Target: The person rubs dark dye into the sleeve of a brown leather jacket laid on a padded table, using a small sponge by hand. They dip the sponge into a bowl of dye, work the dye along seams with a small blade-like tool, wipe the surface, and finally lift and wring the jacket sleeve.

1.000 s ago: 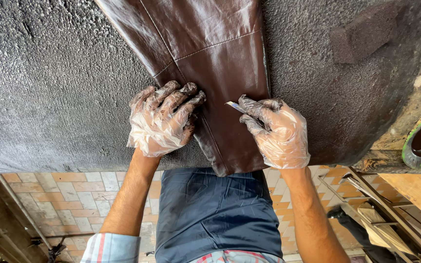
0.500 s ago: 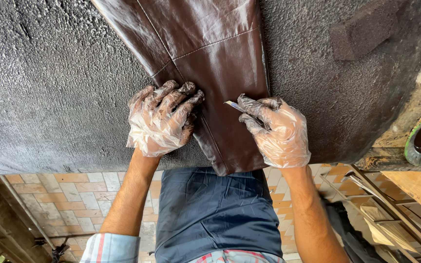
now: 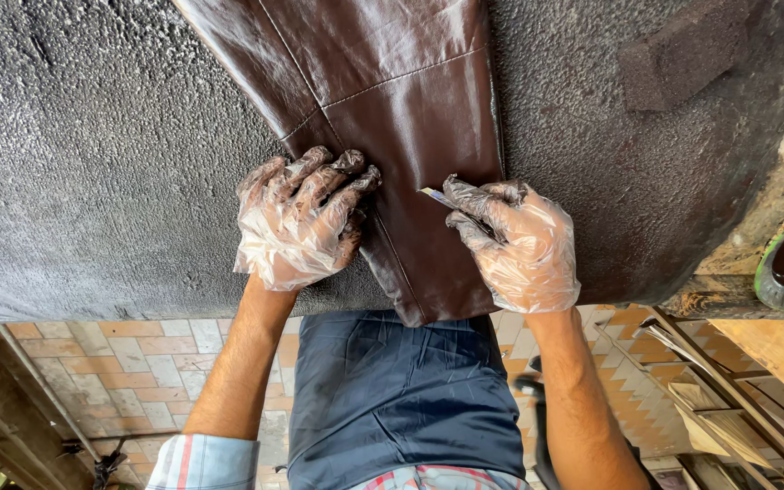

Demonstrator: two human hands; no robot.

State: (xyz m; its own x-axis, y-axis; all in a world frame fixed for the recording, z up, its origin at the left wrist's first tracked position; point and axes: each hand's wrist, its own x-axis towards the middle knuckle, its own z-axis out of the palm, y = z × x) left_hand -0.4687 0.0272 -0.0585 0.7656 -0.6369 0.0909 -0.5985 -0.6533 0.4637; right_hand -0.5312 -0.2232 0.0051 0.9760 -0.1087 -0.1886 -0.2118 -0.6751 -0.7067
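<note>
Here brown leather (image 3: 392,109) lies under both gloved hands (image 3: 297,222).

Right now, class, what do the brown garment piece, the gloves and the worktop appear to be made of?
Brown garment piece: likely leather, glossy, with stitched seams. Gloves on the left hand and right hand: thin clear plastic film, crinkled and stained brown. Worktop: uncertain, a dark, rough, pebbled surface with a dull sheen, perhaps coated or stained.

Clear plastic gloves, rolled striped sleeves, navy trousers.
</note>
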